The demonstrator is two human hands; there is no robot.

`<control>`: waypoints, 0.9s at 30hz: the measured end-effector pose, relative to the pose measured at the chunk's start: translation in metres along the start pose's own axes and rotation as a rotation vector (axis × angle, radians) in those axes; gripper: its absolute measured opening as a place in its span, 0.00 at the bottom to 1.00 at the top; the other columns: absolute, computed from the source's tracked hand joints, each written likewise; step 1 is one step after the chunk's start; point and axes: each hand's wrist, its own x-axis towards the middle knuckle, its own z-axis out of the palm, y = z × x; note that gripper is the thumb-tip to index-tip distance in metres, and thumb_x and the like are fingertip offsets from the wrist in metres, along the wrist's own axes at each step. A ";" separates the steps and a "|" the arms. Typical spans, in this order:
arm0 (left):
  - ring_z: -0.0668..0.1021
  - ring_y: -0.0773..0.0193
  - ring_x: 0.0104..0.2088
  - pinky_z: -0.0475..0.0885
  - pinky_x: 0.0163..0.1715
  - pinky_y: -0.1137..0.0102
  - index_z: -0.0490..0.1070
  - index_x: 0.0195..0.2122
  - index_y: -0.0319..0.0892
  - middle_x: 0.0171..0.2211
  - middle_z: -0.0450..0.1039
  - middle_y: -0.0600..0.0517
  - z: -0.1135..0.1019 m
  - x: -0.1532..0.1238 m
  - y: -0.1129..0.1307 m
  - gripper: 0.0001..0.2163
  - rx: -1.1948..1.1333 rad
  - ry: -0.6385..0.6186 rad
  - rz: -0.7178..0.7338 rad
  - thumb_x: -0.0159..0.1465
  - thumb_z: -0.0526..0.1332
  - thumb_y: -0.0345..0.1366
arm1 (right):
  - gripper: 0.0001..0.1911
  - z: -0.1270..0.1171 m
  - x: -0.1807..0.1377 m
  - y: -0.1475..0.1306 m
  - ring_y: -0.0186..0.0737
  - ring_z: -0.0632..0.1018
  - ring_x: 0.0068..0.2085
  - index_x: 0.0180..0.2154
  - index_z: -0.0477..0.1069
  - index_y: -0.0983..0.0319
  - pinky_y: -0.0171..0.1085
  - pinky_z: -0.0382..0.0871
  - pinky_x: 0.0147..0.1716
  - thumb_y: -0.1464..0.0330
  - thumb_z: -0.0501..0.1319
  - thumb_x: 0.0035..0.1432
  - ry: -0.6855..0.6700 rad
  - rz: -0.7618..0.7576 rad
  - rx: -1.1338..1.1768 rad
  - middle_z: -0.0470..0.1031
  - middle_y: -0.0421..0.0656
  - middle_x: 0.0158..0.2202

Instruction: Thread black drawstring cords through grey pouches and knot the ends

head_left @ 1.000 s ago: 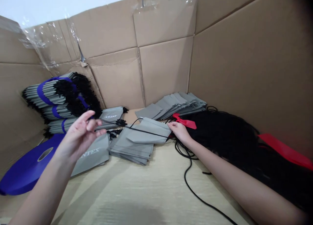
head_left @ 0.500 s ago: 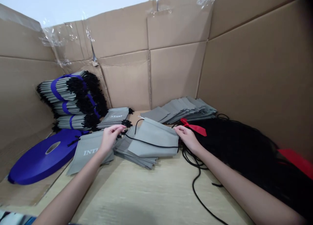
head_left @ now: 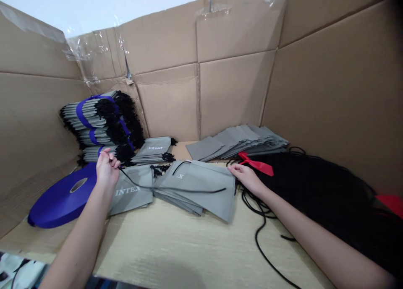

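Currently L hand (head_left: 107,170) pinches black cord (head_left: 176,189) (R hand (head_left: 247,176) at bag edge (head_left: 234,199)).

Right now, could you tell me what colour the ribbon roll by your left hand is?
The ribbon roll is deep blue, best in the head view.

Grey fabric pouches (head_left: 130,199) are marked with white "INTEX" lettering and crossed by a thin black cord (head_left: 176,189), while a solid black mass of tangled cord (head_left: 308,184) is heaped to the right. Bright red is shown by a ribbon (head_left: 256,163), and a deep violet-blue is carried by a ribbon roll (head_left: 63,201) and by the bands (head_left: 82,113) around the stacked pouches. Plain tan is seen on the corrugated cardboard walls (head_left: 233,92), and faint cream streaks are patterned across the tabletop (head_left: 189,243).
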 end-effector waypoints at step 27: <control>0.66 0.76 0.11 0.55 0.10 0.78 0.70 0.37 0.37 0.35 0.77 0.45 0.078 -0.088 -0.050 0.18 0.504 -0.368 -0.300 0.52 0.63 0.45 | 0.14 0.012 -0.033 -0.045 0.35 0.71 0.25 0.30 0.67 0.61 0.32 0.62 0.24 0.58 0.52 0.59 0.101 -0.309 -0.220 0.70 0.40 0.25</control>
